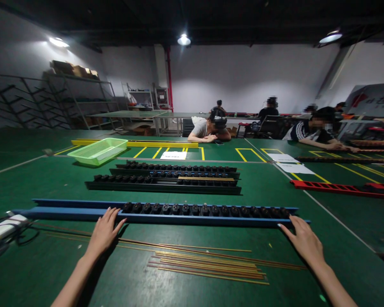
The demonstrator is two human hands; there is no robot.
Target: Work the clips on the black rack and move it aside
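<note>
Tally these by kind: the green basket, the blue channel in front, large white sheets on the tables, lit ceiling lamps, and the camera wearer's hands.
Green basket: 1
Blue channel: 1
Large white sheets: 3
Lit ceiling lamps: 3
Wearer's hands, left and right: 2
Total: 10

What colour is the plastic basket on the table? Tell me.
The basket is light green; it shows best in the head view.
</note>
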